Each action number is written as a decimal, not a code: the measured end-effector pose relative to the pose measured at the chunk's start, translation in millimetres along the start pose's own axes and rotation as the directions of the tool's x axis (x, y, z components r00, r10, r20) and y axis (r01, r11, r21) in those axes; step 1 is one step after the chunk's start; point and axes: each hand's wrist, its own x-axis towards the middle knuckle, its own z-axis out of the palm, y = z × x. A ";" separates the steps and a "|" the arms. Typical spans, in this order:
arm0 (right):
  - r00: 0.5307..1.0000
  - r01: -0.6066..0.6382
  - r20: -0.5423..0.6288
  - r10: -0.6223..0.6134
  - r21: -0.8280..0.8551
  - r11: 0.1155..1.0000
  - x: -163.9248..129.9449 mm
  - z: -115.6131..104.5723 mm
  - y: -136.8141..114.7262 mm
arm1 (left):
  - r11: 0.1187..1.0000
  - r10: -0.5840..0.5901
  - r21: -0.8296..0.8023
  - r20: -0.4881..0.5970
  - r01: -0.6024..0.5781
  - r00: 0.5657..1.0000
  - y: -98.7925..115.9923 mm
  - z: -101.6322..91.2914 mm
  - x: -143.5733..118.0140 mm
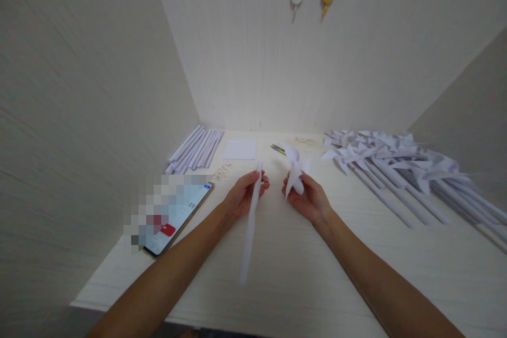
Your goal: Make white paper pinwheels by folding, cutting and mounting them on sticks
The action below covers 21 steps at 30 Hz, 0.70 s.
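White tabletop (293,274) before me, left hand (241,195) pinching a paper stick (250,237), right hand (312,199) gripping a paper pinwheel (294,173), the two apart

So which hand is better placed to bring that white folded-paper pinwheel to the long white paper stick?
Probably the right hand: it holds the pinwheel, while the left hand holds the stick near its upper end.

On the pale flat tabletop (285,285), white rolled-paper sticks (200,151) lie behind the dark-edged rectangular phone (184,222), left; white folded-paper pinwheels (380,153) lie right.
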 end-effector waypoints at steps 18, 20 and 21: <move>0.995 -0.100 0.023 0.102 -0.096 0.990 6.7 -6.4 1.2 | 0.878 -0.014 0.459 0.302 -0.133 0.953 -21.4 -4.0 3.9; 0.994 -0.102 0.032 0.107 -0.118 0.988 7.8 -7.8 1.7 | 0.879 -0.015 0.458 0.310 -0.135 0.951 -21.3 -3.4 3.3; 0.993 -0.105 0.039 0.111 -0.131 0.986 8.2 -8.5 1.9 | 0.880 -0.017 0.456 0.313 -0.135 0.950 -21.4 -3.3 3.2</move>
